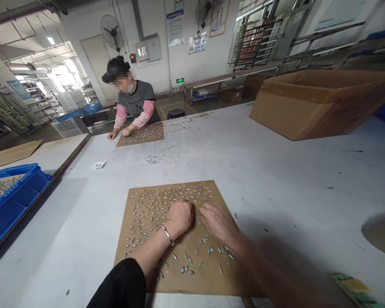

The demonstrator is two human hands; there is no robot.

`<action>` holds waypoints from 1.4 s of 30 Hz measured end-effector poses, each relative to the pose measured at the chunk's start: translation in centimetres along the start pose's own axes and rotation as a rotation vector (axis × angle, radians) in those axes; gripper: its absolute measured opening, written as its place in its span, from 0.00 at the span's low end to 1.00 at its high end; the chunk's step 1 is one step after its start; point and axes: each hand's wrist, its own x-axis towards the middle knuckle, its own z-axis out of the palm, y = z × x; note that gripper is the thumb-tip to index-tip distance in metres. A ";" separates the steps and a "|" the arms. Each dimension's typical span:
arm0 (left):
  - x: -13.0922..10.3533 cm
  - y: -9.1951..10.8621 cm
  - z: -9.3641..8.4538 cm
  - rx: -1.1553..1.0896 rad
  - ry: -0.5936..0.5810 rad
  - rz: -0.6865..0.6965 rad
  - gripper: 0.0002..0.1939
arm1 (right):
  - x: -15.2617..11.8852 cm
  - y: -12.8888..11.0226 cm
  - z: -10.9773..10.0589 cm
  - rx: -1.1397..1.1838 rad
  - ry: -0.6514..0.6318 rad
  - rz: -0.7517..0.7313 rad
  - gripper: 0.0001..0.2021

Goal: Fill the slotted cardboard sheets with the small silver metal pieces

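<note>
A brown cardboard sheet (208, 282) lies flat on the table before me, with many small silvery, spindle-shaped metal pieces (186, 269) on it. The pieces stand spaced apart over its far and left parts and lie in looser clusters near its front and right. Above the sheet's middle, my left hand (181, 217) has its fingers curled closed, with a bracelet on the wrist. Just right of it, my right hand (218, 222) reaches in with fingers pressed together near a metal piece. Whatever either hand's fingertips hold is hidden or too small to make out.
Across the white table (295, 196) a co-worker (136, 100) bends over a similar sheet (144, 134) of pieces. A large cardboard box (301, 111) stands at the far right. At left sits a blue crate (25, 196). A few loose pieces lie on the tabletop.
</note>
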 end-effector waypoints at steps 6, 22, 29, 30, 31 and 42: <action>0.6 0.3 -0.3 0.074 -0.058 -0.038 0.13 | 0.7 -0.5 0.5 -0.016 -0.067 -0.003 0.12; -1.8 -1.4 -0.1 0.239 -0.028 0.223 0.14 | 4.4 -0.9 -1.1 0.193 -0.250 0.095 0.11; -1.9 -2.6 1.0 0.180 -0.002 0.247 0.13 | 2.4 0.5 -0.2 0.219 -0.148 -0.107 0.11; -1.8 -2.8 1.2 0.163 0.002 0.247 0.12 | 2.2 0.6 -0.1 0.211 -0.154 -0.139 0.11; -1.8 -3.0 1.3 0.145 0.007 0.245 0.12 | 2.1 0.6 -0.1 0.200 -0.155 -0.158 0.11; -2.7 -6.7 -0.6 -0.038 0.163 0.060 0.12 | 3.1 -2.4 -1.1 0.215 -0.254 0.043 0.12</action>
